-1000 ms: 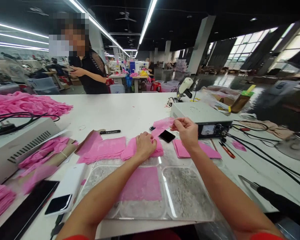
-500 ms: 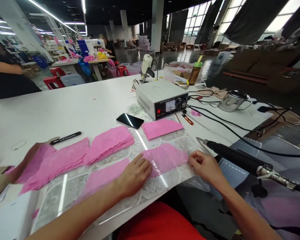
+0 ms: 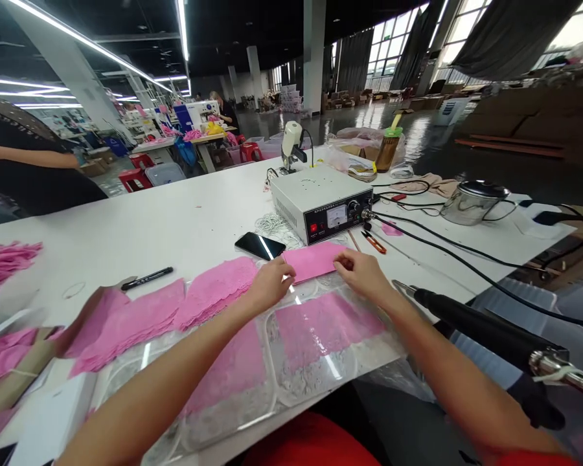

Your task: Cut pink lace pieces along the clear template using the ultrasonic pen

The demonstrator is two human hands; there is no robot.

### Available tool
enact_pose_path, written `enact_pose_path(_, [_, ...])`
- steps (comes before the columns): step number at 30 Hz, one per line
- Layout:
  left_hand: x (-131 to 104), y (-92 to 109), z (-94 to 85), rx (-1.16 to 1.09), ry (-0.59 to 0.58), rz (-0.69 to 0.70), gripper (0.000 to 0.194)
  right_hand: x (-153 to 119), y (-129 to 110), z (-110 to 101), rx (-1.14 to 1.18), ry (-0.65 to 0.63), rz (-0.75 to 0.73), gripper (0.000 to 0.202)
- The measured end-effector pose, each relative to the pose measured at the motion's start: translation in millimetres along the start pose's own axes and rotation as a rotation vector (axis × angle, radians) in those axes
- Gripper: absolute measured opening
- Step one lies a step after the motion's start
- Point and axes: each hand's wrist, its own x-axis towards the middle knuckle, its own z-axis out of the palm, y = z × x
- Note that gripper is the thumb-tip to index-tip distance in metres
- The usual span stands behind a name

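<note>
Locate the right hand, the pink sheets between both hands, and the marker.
Right hand [image 3: 363, 272], head view: back of hand.
Pink sheets [image 3: 313, 261], head view: top face.
Marker [image 3: 148, 278], head view: middle of barrel.

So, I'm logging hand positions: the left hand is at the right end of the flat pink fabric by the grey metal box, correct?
Wrong hand: the head view shows the right hand at the right end of the flat pink fabric.

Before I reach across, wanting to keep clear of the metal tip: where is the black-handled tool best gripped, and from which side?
Probably around the thick black handle, coming from the picture's right, since the slim metal tip points left.
</note>
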Motion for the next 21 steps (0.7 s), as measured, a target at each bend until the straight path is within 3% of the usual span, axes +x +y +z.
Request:
enact_pose_path(2, [23.1, -4.1, 1.4, -0.009, -0.066, -0.029, 0.020, 22.6, 0.5, 13.0, 0.009, -0.031, -0.015, 0.009])
enact_pose_path(5, [41.5, -8.4, 7.0, -0.032, -0.176, -0.045, 0.033, 35.4, 8.8, 29.2, 0.025, -0.073, -0.016, 0.008])
enact_pose_path(12, [51.3, -18.3, 6.4, -0.143, -0.303, -0.035, 0.034, 30.6, 28.5, 34.3, 0.087, -0.088, -0.039, 0.012])
enact_pose_path(21, [59.3, -28.4, -4.8, -0.298, -0.347, -0.021, 0.033, 19.2, 14.7, 30.9, 0.085, -0.084, -0.253, 0.015])
